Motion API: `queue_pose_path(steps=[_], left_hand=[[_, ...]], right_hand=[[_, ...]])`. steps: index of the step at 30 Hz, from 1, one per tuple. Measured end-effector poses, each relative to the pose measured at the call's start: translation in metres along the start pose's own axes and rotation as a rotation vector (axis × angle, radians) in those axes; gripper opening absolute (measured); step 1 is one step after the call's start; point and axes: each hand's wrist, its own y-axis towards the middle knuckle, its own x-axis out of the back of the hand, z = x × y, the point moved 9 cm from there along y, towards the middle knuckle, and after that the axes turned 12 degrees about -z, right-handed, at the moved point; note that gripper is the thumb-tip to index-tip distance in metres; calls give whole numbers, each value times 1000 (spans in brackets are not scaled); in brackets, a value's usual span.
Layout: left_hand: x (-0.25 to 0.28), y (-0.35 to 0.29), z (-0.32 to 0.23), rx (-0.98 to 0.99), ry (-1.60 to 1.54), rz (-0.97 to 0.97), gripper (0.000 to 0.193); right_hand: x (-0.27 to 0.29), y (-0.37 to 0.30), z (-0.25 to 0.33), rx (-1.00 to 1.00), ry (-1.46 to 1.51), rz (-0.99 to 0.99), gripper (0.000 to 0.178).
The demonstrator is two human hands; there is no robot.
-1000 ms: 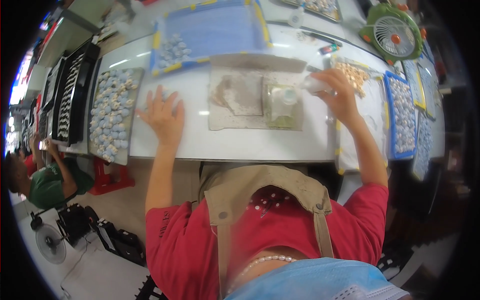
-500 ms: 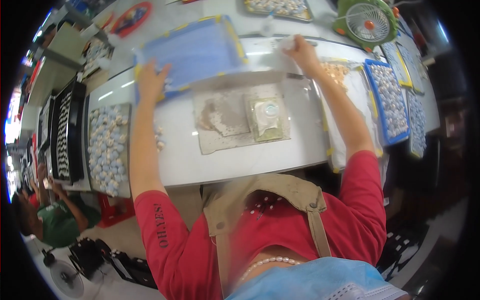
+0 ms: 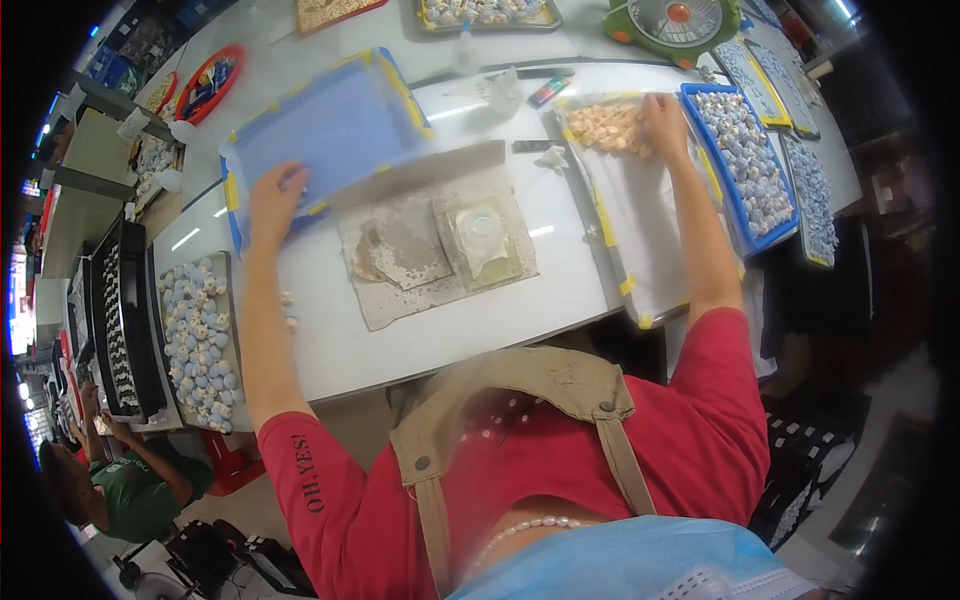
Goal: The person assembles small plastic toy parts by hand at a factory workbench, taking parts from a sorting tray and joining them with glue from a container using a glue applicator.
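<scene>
My left hand [image 3: 273, 208] is at the near left edge of a blue tray [image 3: 320, 125] with yellow tape on its rim. Its fingers are curled inward; what they hold, if anything, is hidden. My right hand [image 3: 664, 128] reaches into a white-lined tray [image 3: 640, 225], at the right end of a pile of small orange-beige pieces [image 3: 605, 128]. Those fingers are bent together, their tips hidden among the pieces. Between my arms lies a stained board [image 3: 400, 300], bearing a grey flat piece [image 3: 405, 245] and a yellowish block with a round clear-white container [image 3: 480, 230] on it.
At right stands a blue tray of bluish-white pieces [image 3: 740, 165]; at left, a tray of similar round pieces [image 3: 200, 340]. A green fan [image 3: 678, 15] is at the back, near a crumpled whitish object [image 3: 503, 92]. Someone in green [image 3: 140, 490] sits at lower left.
My right hand has let go of a whitish object at the back and moved right to the orange-beige pieces. My left hand stays by the blue tray. The view has shifted.
</scene>
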Motion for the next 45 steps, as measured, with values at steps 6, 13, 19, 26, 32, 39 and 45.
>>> queue_pose_path(steps=[6,13,19,26,32,39,45], left_hand=[[-9,-2,7,59,-70,51,26],[-10,-2,-4,-21,-89,53,28],[-19,4,-16,-19,-29,195,29],[12,22,-27,-265,-95,-128,21],[81,-31,-59,146,-1116,-307,34],[21,-152,-110,278,-1195,-22,37],[-8,-178,-128,314,-1237,60,34]], right_hand=[[-6,-60,24,-163,235,384,26],[41,-94,37,-155,469,402,27],[67,-109,15,-68,138,401,21],[73,-119,30,-4,-70,318,24],[58,-119,33,145,-129,339,25],[70,-115,48,58,130,234,25],[67,-159,84,-242,563,382,35]])
